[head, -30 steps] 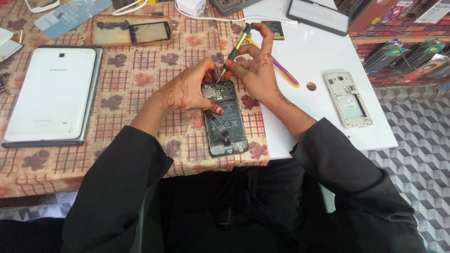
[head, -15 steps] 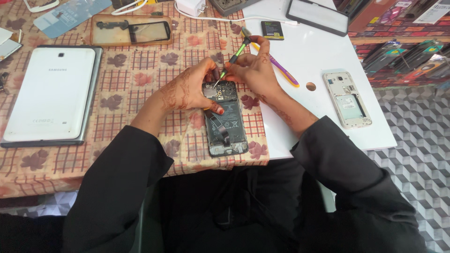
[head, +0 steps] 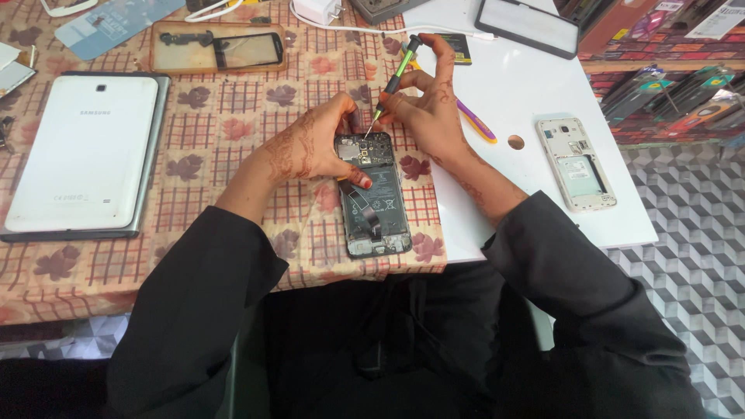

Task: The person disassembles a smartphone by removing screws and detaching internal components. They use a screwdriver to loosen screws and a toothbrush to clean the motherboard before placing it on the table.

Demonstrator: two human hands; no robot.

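An opened black phone (head: 374, 198) with its back off lies face down on the patterned tablecloth (head: 233, 124). My left hand (head: 314, 147) holds its upper left edge, thumb on the side. My right hand (head: 427, 105) grips a slim green-and-black screwdriver (head: 396, 74), held tilted with its tip on the phone's top part. A purple and yellow tool (head: 475, 124) lies under my right hand on the white table (head: 535, 85).
A white tablet (head: 81, 151) lies face down at the left. A brown phone frame (head: 217, 48) sits at the back. A stripped white phone body (head: 578, 163) rests at the right. A black-framed screen (head: 528, 25), a charger (head: 314, 9) and a small battery (head: 458, 48) are behind.
My right hand has shifted its fingers on the screwdriver, turning it; the tip stays at the phone's top. My left hand and the phone have held still.
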